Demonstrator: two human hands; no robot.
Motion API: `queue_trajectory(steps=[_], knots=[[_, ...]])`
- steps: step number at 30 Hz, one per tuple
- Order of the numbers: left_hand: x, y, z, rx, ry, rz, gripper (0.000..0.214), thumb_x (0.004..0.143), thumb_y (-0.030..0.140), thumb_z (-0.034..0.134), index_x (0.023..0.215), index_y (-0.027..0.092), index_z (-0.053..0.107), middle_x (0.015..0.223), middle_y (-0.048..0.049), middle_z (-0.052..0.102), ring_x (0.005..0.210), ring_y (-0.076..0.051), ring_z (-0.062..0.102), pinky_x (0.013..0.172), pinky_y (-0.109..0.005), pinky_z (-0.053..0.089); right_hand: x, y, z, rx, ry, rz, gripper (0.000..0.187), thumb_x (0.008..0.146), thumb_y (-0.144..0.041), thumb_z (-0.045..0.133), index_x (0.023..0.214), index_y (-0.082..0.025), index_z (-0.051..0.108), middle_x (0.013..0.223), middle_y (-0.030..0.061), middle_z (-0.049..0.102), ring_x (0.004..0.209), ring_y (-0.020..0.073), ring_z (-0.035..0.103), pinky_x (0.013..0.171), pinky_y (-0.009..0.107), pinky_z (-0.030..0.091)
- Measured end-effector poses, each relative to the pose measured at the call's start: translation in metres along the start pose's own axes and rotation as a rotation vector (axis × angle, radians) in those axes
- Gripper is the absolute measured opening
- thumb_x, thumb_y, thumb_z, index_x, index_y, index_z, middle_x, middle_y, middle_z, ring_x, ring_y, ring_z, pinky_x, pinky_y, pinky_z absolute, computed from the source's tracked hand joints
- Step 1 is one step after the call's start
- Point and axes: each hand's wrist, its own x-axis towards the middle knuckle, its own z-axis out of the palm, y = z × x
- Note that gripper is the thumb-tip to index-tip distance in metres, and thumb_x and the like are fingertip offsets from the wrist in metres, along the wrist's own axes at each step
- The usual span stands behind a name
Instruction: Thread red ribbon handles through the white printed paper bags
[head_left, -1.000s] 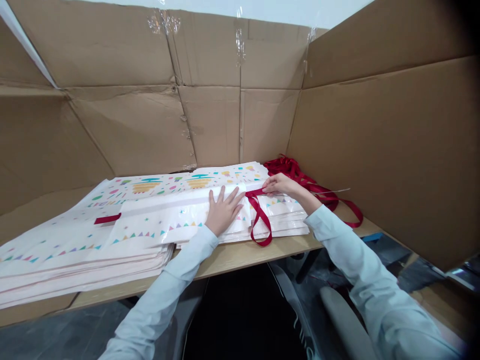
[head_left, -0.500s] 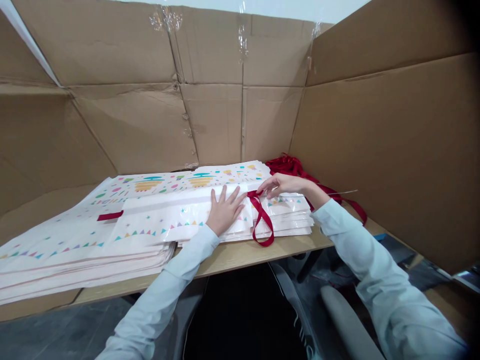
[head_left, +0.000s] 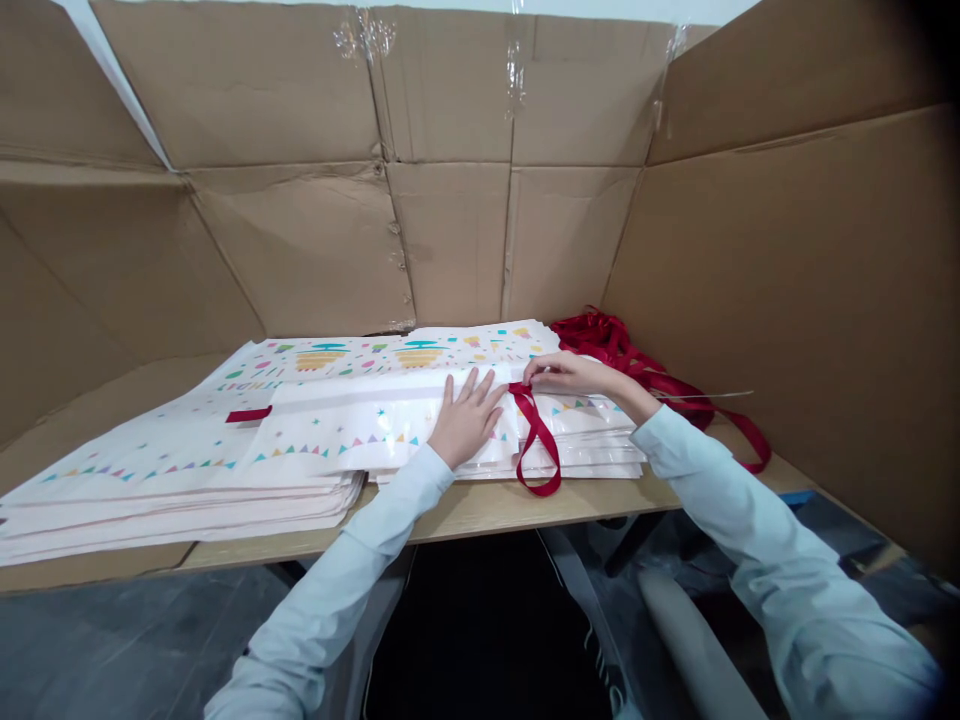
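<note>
Cardboard sheets (head_left: 450, 240) stand behind bundled red ribbon (head_left: 600, 340)

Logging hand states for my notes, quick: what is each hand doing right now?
Left hand: open, palm flat on the printed plastic bag, holding nothing.
Right hand: fingers curled at the red ribbon; cannot tell if gripping it.

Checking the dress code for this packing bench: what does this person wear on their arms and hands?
The left sleeve and right sleeve are long and pale blue, ending at the wrists. The left hand and right hand are bare, with no gloves.
</note>
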Motion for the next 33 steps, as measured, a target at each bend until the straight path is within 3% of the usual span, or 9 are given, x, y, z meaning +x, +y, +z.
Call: queue_trajectory(steps=[13,19,25,29,33], knots=[[-0.002,0.0,0.004,0.041,0.015,0.027,0.048,0.099,0.037,0.022,0.143,0.026,0.039,0.152,-0.0046,0.03,0.141,-0.028,0.026,0.111,-0.06,0.019,0.028,0.003,0.008,-0.174,0.062,-0.026,0.026,0.094,-0.034,0.036,0.092,-0.018,0.056,0.088,0.0044,0.061,0.079,0.015,0.053,0.078,0.025,0.039],[-0.003,0.0,0.006,0.058,0.026,0.04,0.049,0.1,0.036,0.022,0.144,0.025,0.037,0.152,-0.0058,0.031,0.14,-0.029,0.027,0.111,-0.06,0.019,0.058,-0.003,0.012,-0.349,0.115,0.219,0.018,0.089,-0.019,0.043,0.095,-0.017,0.06,0.091,0.0052,0.065,0.083,0.0163,0.057,0.075,0.024,0.038],[-0.001,0.0,0.001,0.063,0.001,0.049,0.048,0.099,0.036,0.023,0.143,0.026,0.039,0.151,-0.0063,0.033,0.139,-0.03,0.028,0.108,-0.062,0.023,0.068,-0.018,0.02,-0.539,0.194,0.422,0.024,0.09,-0.024,0.044,0.103,-0.022,0.064,0.097,0.0091,0.067,0.084,0.0227,0.059,0.067,0.027,0.037],[0.001,-0.001,-0.005,0.087,-0.021,0.082,0.047,0.099,0.035,0.024,0.141,0.025,0.041,0.15,-0.0074,0.036,0.137,-0.032,0.032,0.105,-0.063,0.028,0.069,-0.02,0.023,-0.541,0.262,0.384,0.024,0.09,-0.027,0.046,0.101,-0.022,0.066,0.095,0.0083,0.068,0.084,0.0215,0.06,0.069,0.027,0.037],[0.003,-0.003,-0.008,0.102,0.0,0.1,0.044,0.098,0.035,0.029,0.138,0.025,0.046,0.147,-0.0095,0.04,0.135,-0.033,0.035,0.103,-0.062,0.032,0.073,-0.009,0.024,-0.448,0.261,0.266,0.022,0.088,-0.018,0.05,0.095,-0.017,0.07,0.089,0.006,0.07,0.084,0.0179,0.061,0.073,0.024,0.039]])
